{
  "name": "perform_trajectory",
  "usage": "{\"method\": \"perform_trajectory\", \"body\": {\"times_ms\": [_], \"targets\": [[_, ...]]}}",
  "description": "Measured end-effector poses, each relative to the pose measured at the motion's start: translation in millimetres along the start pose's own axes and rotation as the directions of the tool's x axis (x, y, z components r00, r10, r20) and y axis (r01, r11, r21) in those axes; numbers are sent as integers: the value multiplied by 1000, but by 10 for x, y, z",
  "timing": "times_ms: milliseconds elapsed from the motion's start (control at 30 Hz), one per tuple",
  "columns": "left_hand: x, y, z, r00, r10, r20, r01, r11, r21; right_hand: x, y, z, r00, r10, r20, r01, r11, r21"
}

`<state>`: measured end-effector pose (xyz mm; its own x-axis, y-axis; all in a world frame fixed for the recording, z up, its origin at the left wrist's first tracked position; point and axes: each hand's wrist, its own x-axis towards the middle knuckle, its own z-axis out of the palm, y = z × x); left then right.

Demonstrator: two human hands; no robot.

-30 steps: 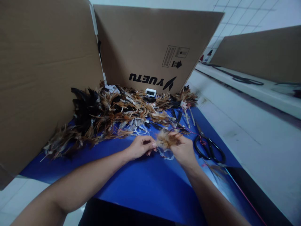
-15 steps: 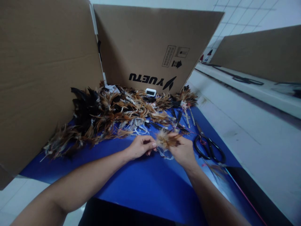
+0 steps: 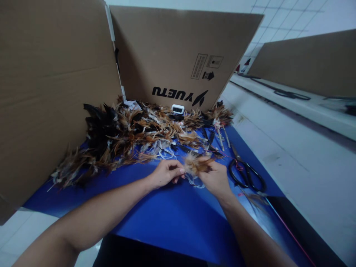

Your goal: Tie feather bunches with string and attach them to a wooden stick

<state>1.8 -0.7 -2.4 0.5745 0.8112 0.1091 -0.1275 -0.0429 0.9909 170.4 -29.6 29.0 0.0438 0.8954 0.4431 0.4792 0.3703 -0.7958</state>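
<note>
The light is soft and a bit dim, with a cold blue tint. The wall tiles (image 3: 289, 18) far above the hands look brightest. A dark shadow sits under the hands. The picture bends at the edges and is slightly fuzzy, and the arms near the bottom look stretched.

Blue table (image 3: 172, 218): feather heap (image 3: 130, 137) at back, black scissors (image 3: 246, 174) right, small white device (image 3: 177, 109) by cardboard.

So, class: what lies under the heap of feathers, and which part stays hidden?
A blue sheet shows at the feather heap's edges, with pale strips among the feathers. Directly beneath the heap is covered.
</note>
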Motion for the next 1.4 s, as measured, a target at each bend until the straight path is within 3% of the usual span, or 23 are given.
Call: {"method": "perform_trajectory", "body": {"times_ms": [633,1200,1400], "targets": [[7,5,-3,1000,-8,5,8,1000,30,-8,63,2,998,-57,21,58,998,-38],[0,-1,-1,1000,-15,10,15,1000,4,8,-14,49,989,144,32,-147,961,234],[3,-9,-5,1000,-14,14,14,1000,-7,0,-9,48,991,113,67,-125,968,219]]}}
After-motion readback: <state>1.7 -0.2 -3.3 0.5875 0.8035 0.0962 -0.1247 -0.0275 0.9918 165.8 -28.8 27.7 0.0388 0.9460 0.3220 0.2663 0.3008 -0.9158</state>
